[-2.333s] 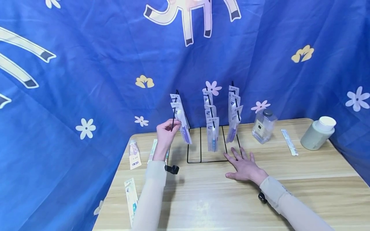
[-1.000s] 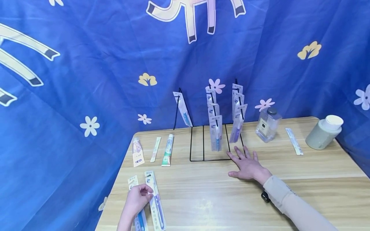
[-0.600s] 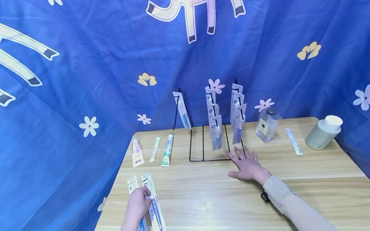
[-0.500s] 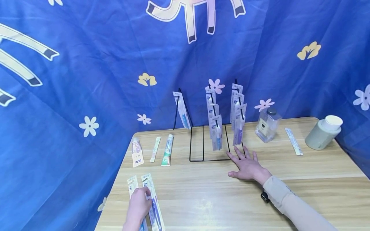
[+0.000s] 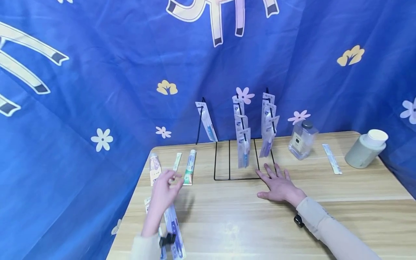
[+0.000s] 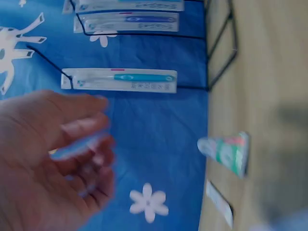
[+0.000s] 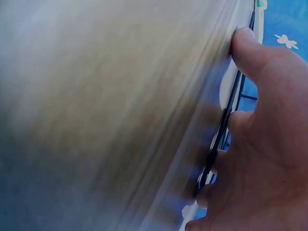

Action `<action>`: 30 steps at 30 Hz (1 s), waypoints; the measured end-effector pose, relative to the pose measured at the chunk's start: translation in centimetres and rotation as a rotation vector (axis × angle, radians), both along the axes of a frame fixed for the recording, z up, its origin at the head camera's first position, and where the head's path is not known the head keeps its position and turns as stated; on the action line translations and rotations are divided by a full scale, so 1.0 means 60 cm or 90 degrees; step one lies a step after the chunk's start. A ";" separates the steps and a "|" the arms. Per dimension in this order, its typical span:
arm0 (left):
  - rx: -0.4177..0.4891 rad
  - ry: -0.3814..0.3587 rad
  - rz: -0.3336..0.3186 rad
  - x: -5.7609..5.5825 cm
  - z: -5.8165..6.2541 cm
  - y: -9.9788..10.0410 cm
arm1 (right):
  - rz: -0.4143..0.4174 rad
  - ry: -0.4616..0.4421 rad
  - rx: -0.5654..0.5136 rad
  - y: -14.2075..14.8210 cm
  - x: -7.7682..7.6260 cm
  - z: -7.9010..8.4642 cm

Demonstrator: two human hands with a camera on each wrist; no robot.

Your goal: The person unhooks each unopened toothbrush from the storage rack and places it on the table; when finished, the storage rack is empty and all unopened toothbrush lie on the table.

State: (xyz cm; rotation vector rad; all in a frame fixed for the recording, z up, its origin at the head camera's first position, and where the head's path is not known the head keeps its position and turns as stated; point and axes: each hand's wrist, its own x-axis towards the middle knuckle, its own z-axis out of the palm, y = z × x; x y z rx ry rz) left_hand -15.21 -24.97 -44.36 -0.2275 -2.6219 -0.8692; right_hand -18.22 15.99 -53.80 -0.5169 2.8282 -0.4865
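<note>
My left hand (image 5: 165,189) is raised over the left side of the table, fingers loosely bent and nothing in them. Under its wrist lie two packaged toothbrushes; the purple one (image 5: 175,231) shows more, the other is partly covered by the arm. My right hand (image 5: 279,187) rests palm down with spread fingers, fingertips at the front bar of a black wire rack (image 5: 229,162). A single packaged toothbrush (image 5: 207,121) with a blue handle hangs on the rack's left prong. Several packs hang on the middle prong (image 5: 243,148) and several on the right prong (image 5: 268,133).
Behind the left hand lie a green-and-white toothpaste tube (image 5: 190,167), a slim packet (image 5: 177,161) and a pinkish tube (image 5: 155,168). To the right stand a clear bottle (image 5: 302,141) and a grey-green jar (image 5: 365,148), with a slim packet (image 5: 332,159) between them. A blue curtain hangs behind.
My left hand took a purple packaged toothbrush off the left prong and laid it beside another on the table. It has since let go and moved up and forward. The right hand stays put.
</note>
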 end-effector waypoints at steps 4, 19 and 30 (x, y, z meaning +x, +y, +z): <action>0.130 0.009 -0.059 -0.096 0.014 0.027 | 0.003 -0.005 -0.010 0.000 -0.001 -0.004; 0.399 -0.048 -0.204 -0.319 0.047 0.127 | -0.014 -0.028 0.002 0.003 -0.006 -0.007; 0.386 0.027 -0.206 -0.315 0.053 0.159 | -0.013 -0.007 0.006 0.001 -0.001 -0.003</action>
